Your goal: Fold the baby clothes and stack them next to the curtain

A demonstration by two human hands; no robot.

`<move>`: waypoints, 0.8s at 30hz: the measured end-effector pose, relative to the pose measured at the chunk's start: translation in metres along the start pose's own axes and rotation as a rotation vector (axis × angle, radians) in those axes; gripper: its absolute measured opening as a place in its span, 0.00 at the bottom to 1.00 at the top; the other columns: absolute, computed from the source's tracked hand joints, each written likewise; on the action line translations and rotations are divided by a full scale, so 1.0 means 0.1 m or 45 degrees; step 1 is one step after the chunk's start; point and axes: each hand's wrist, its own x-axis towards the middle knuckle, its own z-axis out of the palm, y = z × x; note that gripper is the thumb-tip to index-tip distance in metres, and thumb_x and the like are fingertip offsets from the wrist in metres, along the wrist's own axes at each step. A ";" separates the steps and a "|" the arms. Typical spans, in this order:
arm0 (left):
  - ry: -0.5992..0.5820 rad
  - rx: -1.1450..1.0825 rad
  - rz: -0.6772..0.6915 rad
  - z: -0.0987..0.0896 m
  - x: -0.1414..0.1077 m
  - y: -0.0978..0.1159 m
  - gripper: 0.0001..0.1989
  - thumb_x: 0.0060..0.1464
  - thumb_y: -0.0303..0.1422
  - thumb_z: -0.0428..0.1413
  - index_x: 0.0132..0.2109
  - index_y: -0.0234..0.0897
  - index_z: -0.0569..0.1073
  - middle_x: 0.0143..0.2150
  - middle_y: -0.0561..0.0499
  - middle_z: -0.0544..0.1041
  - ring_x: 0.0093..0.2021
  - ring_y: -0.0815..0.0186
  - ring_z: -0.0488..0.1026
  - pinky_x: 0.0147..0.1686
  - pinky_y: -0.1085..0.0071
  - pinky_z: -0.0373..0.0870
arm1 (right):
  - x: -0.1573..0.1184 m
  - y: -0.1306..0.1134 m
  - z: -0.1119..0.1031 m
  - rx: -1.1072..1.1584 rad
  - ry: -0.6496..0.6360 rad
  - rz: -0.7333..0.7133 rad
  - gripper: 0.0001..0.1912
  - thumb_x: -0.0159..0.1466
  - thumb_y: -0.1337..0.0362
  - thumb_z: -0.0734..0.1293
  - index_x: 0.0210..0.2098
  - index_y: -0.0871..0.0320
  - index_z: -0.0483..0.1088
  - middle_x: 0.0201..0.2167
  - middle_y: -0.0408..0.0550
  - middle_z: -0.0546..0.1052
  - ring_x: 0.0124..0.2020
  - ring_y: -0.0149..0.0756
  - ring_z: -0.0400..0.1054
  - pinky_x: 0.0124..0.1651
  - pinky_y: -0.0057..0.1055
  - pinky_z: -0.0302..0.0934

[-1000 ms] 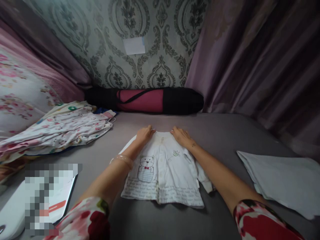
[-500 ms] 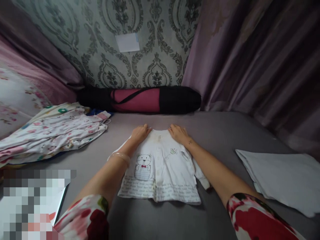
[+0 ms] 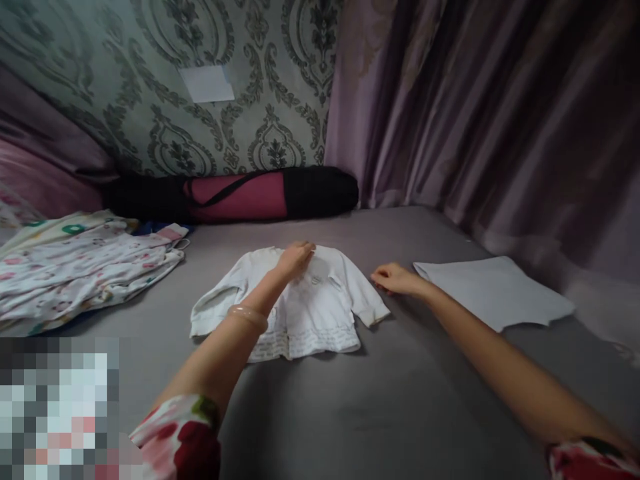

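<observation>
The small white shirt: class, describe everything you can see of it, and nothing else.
The white shirt is small and long-sleeved, of soft-looking, lightly creased cloth. It lies spread out on the grey sheet, sleeves angled out to both sides, ending in cuffs. Rows of small grey print run along the hem, and a small motif marks the chest. The left hand touches it near the neckline, its forearm hiding part of the front. The right hand is beside one sleeve.
</observation>
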 end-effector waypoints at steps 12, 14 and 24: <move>0.264 -0.386 0.016 0.71 0.13 0.30 0.13 0.61 0.29 0.45 0.49 0.33 0.71 0.48 0.40 0.75 0.51 0.59 0.72 0.54 0.61 0.68 | -0.36 -0.07 0.20 -0.174 0.073 -0.048 0.07 0.54 0.62 0.67 0.25 0.59 0.68 0.22 0.40 0.70 0.24 0.28 0.61 0.26 0.24 0.48; 0.272 -0.380 0.019 0.71 0.13 0.29 0.14 0.61 0.30 0.46 0.50 0.33 0.71 0.50 0.40 0.75 0.52 0.59 0.71 0.55 0.61 0.66 | -0.30 -0.05 0.12 0.025 0.122 -0.022 0.05 0.53 0.63 0.67 0.24 0.58 0.67 0.20 0.38 0.67 0.23 0.28 0.59 0.25 0.24 0.47; 0.116 -0.200 -0.055 0.60 0.11 0.44 0.23 0.65 0.40 0.42 0.59 0.35 0.68 0.61 0.43 0.69 0.63 0.58 0.62 0.64 0.60 0.55 | 0.14 0.30 -0.41 0.137 0.584 -0.080 0.11 0.57 0.62 0.65 0.39 0.59 0.70 0.35 0.48 0.76 0.35 0.35 0.69 0.38 0.27 0.60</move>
